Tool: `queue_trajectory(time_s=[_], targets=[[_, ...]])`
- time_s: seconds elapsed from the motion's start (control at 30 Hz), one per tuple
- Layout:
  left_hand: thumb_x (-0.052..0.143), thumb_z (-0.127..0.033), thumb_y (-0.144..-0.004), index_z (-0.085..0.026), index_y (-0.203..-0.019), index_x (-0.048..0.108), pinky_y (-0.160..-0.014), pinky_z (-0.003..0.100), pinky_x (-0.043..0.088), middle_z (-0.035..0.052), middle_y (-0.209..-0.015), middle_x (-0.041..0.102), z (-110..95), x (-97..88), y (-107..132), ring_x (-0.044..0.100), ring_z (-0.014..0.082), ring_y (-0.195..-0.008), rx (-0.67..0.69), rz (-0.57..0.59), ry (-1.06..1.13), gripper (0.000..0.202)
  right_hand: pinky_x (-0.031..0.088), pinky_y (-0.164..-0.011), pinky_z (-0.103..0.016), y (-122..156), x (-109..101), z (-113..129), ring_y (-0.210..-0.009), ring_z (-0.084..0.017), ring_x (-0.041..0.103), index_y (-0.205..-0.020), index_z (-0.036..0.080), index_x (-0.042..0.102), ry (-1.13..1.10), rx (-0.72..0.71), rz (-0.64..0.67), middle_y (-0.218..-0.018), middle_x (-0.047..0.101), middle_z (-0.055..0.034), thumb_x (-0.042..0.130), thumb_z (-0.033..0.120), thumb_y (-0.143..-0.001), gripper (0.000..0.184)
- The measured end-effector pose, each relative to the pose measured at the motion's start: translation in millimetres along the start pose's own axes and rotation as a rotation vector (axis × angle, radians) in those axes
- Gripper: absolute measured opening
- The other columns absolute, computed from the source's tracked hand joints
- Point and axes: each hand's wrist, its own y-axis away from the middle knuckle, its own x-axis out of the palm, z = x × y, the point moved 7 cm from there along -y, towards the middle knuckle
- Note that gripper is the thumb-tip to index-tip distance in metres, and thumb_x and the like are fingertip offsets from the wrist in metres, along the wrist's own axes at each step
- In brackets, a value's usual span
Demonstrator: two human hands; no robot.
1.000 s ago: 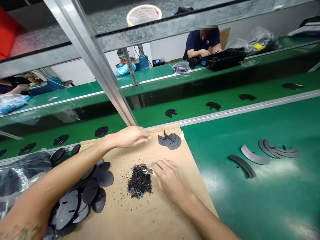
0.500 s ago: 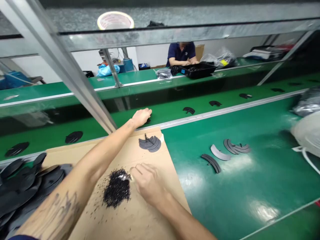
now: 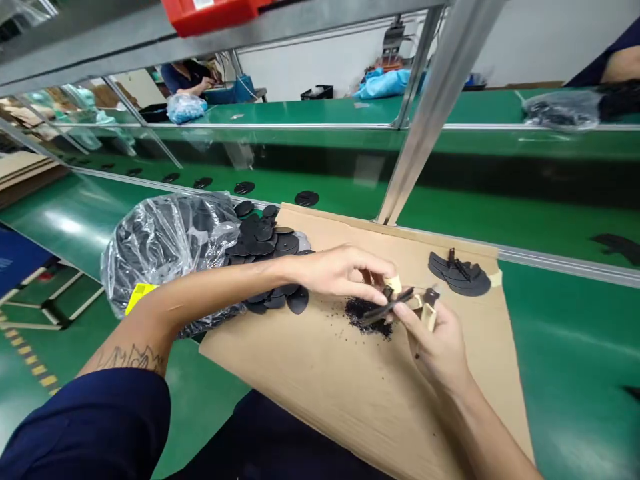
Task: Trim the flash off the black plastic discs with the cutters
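Observation:
Over the cardboard sheet [image 3: 320, 373], my left hand [image 3: 340, 272] pinches a thin black plastic part [image 3: 380, 313]. My right hand [image 3: 443, 337] meets it there, its thumb against the part, and its curled fingers hold a small metal blade [image 3: 431, 293] that shows only partly. Pale yellow covers wrap some fingertips. Beneath both hands lies a pile of small black scraps [image 3: 363, 323], partly hidden by them. To the right rests a fanned black plastic piece [image 3: 460, 275] with a stem.
On the left, a clear plastic bag [image 3: 170, 240] stands beside a heap of black oval pieces [image 3: 275, 247]. More black pieces lie on the green conveyor [image 3: 350, 207] at the back. A metal post [image 3: 440, 113] rises behind the cardboard. Co-workers sit beyond.
My view has swung left. My left hand has come back from the conveyor with a black part and joined my right hand above the scraps.

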Motion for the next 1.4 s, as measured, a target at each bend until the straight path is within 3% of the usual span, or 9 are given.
queue_trajectory(time_s=[0.2, 0.37, 0.5, 0.57, 0.67, 0.73, 0.87, 1.07, 1.4], targets=[[0.058, -0.021, -0.094, -0.015, -0.090, 0.068, -0.081, 0.030, 0.052, 0.0103, -0.091, 0.073, 81.4, -50.2, 53.3, 0.070, 0.0237, -0.090, -0.600, 0.015, -0.836, 0.012, 0.048, -0.052, -0.026, -11.6, 1.0, -21.8, -0.054, -0.010, 0.050, -0.081, 0.019, 0.065, -0.036, 0.165, -0.164, -0.065, 0.054, 0.0055, 0.091, 0.055, -0.062, 0.049], [0.068, -0.020, -0.085, -0.012, -0.093, 0.069, -0.079, 0.032, 0.054, 0.0137, -0.090, 0.073, 123.6, -49.2, 72.9, 0.071, 0.0296, -0.091, -0.820, -0.013, -0.905, 0.012, 0.045, -0.053, -0.024, -8.1, -2.2, -24.3, -0.056, -0.009, 0.046, -0.079, 0.020, 0.060, -0.009, 0.175, -0.213, -0.066, 0.050, 0.0068, 0.089, 0.051, -0.064, 0.045], [0.062, -0.011, -0.083, -0.010, -0.095, 0.069, -0.078, 0.036, 0.055, 0.0145, -0.085, 0.072, 124.7, -45.4, 72.9, 0.071, 0.0315, -0.087, -0.897, -0.028, -0.926, 0.014, 0.046, -0.056, -0.026, 2.1, -1.6, -30.1, -0.060, -0.011, 0.049, -0.079, 0.020, 0.060, -0.011, 0.228, -0.216, -0.069, 0.053, 0.0046, 0.086, 0.050, -0.066, 0.042], [0.056, -0.011, -0.088, -0.009, -0.107, 0.068, -0.079, 0.038, 0.056, 0.0134, -0.087, 0.072, 110.2, -46.2, 71.0, 0.071, 0.0303, -0.086, -0.859, -0.095, -0.923, 0.023, 0.045, -0.057, -0.026, 6.9, -1.9, -33.4, -0.061, -0.011, 0.048, -0.079, 0.020, 0.060, -0.035, 0.250, -0.221, -0.070, 0.053, 0.0046, 0.085, 0.049, -0.067, 0.040], [0.049, -0.015, -0.095, -0.014, -0.125, 0.063, -0.082, 0.035, 0.056, 0.0092, -0.098, 0.071, 64.7, -38.6, 63.2, 0.070, 0.0224, -0.088, -0.529, -0.410, -0.770, 0.033, 0.042, -0.058, -0.025, 11.9, -0.8, -35.5, -0.063, -0.011, 0.045, -0.078, 0.021, 0.058, -0.090, 0.258, -0.204, -0.071, 0.050, 0.0051, 0.083, 0.045, -0.070, 0.036], [0.050, -0.015, -0.096, -0.018, -0.119, 0.067, -0.079, 0.030, 0.056, 0.0070, -0.102, 0.071, 35.5, -21.6, 60.7, 0.069, 0.0175, -0.088, -0.250, -0.594, -0.584, 0.029, 0.039, -0.058, -0.025, 13.9, 1.1, -36.1, -0.064, -0.011, 0.044, -0.078, 0.021, 0.057, -0.112, 0.268, -0.174, -0.071, 0.049, 0.0050, 0.082, 0.043, -0.071, 0.034], [0.052, -0.010, -0.095, -0.020, -0.100, 0.075, -0.079, 0.026, 0.057, 0.0046, -0.100, 0.075, 22.0, 26.3, 55.6, 0.071, 0.0144, -0.091, 0.007, -0.658, -0.350, 0.026, 0.038, -0.059, -0.025, 17.5, 6.8, -37.5, -0.064, -0.011, 0.042, -0.079, 0.021, 0.059, -0.127, 0.328, -0.096, -0.072, 0.049, 0.0048, 0.079, 0.046, -0.074, 0.032], [0.051, -0.019, -0.100, -0.020, -0.104, 0.077, -0.084, 0.028, 0.059, 0.0074, -0.104, 0.077, 49.1, 53.7, 62.0, 0.072, 0.0163, -0.098, -0.055, -0.719, -0.082, 0.026, 0.037, -0.058, -0.024, 23.3, 11.5, -33.0, -0.062, -0.010, 0.041, -0.081, 0.021, 0.060, -0.056, 0.346, -0.064, -0.069, 0.049, 0.0050, 0.078, 0.044, -0.077, 0.029], [0.067, -0.025, -0.094, -0.020, -0.125, 0.069, -0.067, 0.023, 0.054, 0.0074, -0.105, 0.074, 57.1, 61.9, 68.3, 0.062, 0.0113, -0.074, -0.212, -0.772, -0.108, 0.031, 0.040, -0.052, -0.023, 25.4, 12.0, -20.5, -0.056, -0.010, 0.042, -0.082, 0.020, 0.064, 0.186, 0.247, -0.076, -0.066, 0.052, 0.0042, 0.075, 0.040, -0.082, 0.023]])
